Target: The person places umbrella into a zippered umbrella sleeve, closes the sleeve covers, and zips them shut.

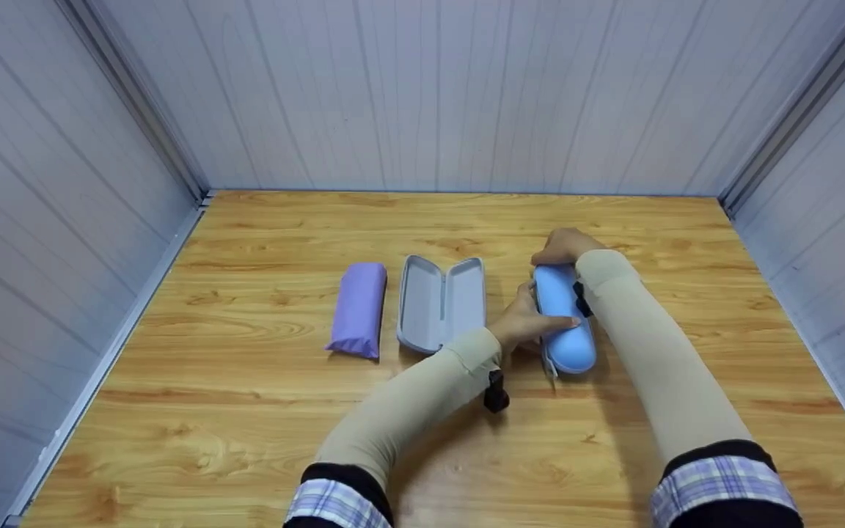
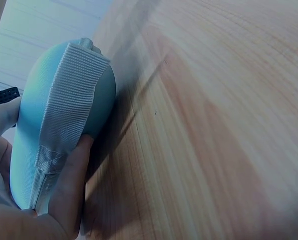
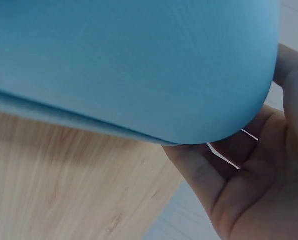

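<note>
A blue zippered hard case, shaped like a glasses case (image 1: 563, 345), is held on the right side of the table with its lid closed. My left hand (image 1: 529, 321) grips it near the middle, thumb across the top and fingers along the zipper side. A grey fabric strap (image 2: 74, 95) hangs at the near end in the left wrist view. At the far end my right hand (image 1: 568, 246) curls round the rounded tip (image 3: 228, 100), fingertips at the seam. Whether these fingers pinch the zipper pull is hidden.
Left of the blue case, a grey case (image 1: 422, 301) lies open like a book. Farther left is a purple wrapped packet (image 1: 359, 308). Pale panel walls (image 1: 393, 95) enclose the wooden table (image 1: 246, 411) at the back and both sides.
</note>
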The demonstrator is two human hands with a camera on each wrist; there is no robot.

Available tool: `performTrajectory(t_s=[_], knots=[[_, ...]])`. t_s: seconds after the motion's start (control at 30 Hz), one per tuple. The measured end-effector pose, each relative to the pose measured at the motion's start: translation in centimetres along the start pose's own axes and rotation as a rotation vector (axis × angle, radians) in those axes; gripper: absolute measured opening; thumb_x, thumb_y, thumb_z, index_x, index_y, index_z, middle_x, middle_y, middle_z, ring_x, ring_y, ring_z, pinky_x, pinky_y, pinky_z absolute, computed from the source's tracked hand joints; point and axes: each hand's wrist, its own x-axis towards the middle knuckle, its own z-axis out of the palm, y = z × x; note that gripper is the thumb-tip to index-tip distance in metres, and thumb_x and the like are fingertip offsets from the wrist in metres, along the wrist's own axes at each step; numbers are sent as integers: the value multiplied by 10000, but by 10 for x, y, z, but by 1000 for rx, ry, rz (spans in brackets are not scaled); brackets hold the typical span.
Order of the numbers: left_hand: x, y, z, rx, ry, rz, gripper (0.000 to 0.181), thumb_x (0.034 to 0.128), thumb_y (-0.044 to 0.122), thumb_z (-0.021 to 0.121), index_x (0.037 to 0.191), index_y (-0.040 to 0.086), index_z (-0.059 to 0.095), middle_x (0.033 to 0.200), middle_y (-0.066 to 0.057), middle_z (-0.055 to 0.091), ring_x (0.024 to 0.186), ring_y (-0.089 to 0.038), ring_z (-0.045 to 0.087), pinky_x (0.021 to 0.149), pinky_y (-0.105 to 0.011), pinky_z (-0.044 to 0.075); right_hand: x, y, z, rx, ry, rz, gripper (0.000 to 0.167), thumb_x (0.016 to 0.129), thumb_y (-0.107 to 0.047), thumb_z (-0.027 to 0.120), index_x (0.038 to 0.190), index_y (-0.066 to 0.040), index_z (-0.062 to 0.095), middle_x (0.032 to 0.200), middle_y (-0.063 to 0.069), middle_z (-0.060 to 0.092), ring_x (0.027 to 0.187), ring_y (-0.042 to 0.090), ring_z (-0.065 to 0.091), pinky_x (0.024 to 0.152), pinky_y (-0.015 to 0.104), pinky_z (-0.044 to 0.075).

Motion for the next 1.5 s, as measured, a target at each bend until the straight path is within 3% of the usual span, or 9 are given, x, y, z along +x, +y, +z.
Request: performTrajectory(t_s=[0.23,0.5,0.73,0.97,1.17,1.5], knots=[[1,1,2,8,2,15,1119,773,238,878,1593,122,125,1458,-124,422,1259,-264,499,1036,-396,442,-3,-4,1,2,-18,-39,274,918,-296,560,705,-134,501,658,11,428,587,148,391,550,292,362],[0,1,1,9,9,-12,1103,767,264,884,1584,126,156,1435,-136,449,1232,-276,526,997,-413,479,-3,-2,0,34,88,-89,225,898,-162,592,682,-104,598,580,-10,457,518,119,362,515,274,333],[0,2,2,3,12,3,1084,764,244,884,1577,118,178,1425,-134,458,1242,-280,521,1016,-418,466,-6,-3,-2,-3,158,-56,319,889,-177,612,592,-149,500,540,-20,392,497,124,339,497,280,324],[-2,1,1,8,7,-28,1082,774,270,878,1576,113,168,1339,-160,500,1105,-288,596,840,-437,559,-7,0,-1,20,199,-65,391,866,-129,586,530,-178,394,497,-40,285,453,100,233,452,256,256],[-1,1,1,7,12,3,1085,770,251,881,1574,91,170,1372,-160,496,1165,-281,572,925,-415,525,-7,2,-2,57,198,-62,409,879,-126,574,523,-177,378,483,-37,293,420,100,268,422,251,271],[0,1,2,16,20,-8,1084,766,259,889,1577,118,182,1400,-148,487,1194,-280,558,960,-417,504,-7,4,-3,86,169,-29,393,888,-121,549,548,-169,358,497,-39,283,433,99,267,436,251,297]])
